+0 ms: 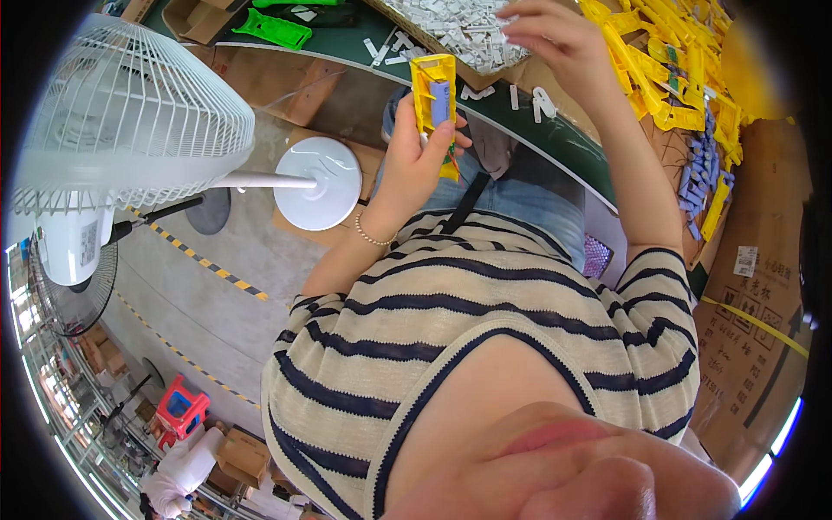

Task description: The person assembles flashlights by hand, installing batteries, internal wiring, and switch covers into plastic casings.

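My left hand (416,156) is closed around a yellow plastic housing (423,80), held upright in front of my lap. A blue-violet cylindrical battery (441,102) lies inside the housing, with my thumb against its lower end. Thin wires and a bit of green show below the thumb. My right hand (555,39) hangs over a box of small white plastic pieces (468,30), its fingers loosely stretched and apart. Nothing shows between them. Several white pieces (543,104) lie loose on the dark green tabletop (565,156) between my hands.
Yellow housings (663,69) pile up at the right, beside a heap of blue-violet batteries (700,169). Green plastic shells (273,29) lie at the far left of the table. A white fan (130,113) stands close on my left; a large carton (754,286) stands at the right.
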Available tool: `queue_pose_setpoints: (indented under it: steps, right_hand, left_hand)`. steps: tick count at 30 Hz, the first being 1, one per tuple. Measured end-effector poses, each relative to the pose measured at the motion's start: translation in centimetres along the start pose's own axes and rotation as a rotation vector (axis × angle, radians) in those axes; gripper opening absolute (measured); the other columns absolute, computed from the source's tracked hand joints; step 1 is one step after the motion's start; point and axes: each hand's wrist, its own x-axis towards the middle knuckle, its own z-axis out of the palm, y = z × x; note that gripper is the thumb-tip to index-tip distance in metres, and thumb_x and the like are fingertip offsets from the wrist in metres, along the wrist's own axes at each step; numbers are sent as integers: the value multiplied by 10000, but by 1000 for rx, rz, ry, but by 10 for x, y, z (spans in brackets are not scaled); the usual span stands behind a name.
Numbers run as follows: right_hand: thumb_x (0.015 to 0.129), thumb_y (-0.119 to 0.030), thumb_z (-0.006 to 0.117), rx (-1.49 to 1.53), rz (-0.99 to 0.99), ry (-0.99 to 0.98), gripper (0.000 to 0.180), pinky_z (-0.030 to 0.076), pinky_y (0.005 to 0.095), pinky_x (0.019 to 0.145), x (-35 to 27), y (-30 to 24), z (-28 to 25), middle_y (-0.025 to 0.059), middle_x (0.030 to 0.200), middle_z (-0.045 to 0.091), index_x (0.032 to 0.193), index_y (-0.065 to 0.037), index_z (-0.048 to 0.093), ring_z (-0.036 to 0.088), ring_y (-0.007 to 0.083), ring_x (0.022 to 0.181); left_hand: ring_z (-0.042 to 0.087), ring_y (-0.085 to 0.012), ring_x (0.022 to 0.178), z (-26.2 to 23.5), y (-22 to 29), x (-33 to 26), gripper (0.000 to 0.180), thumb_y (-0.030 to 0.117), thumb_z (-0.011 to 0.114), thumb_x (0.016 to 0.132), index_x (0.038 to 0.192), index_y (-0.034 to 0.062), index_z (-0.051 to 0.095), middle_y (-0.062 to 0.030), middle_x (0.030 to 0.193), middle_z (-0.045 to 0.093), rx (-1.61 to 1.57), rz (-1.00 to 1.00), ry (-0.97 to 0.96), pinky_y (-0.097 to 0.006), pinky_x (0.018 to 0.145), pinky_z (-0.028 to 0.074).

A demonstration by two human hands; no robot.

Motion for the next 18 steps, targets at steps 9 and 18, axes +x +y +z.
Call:
queue_pose_setpoints:
  steps: [9,18]
  right_hand:
    - [826,-84,658,132,432,-143,190,489,229,642,-33,-52,-2,71,809,667,1010,-49,630,629,104,729]
    - [836,-113,665,273,610,-120,180,423,213,555,-35,-58,-16,27,717,606,845,-19,513,550,66,643]
  left_hand:
    - [659,-186,778,28,6,2,420,114,530,909,1255,-19,334,-138,951,627,281,70,-75,-292,686,516]
    - [591,-122,738,36,12,-3,372,118,482,931,1260,22,338,-102,969,576,222,-141,-272,-254,642,500]
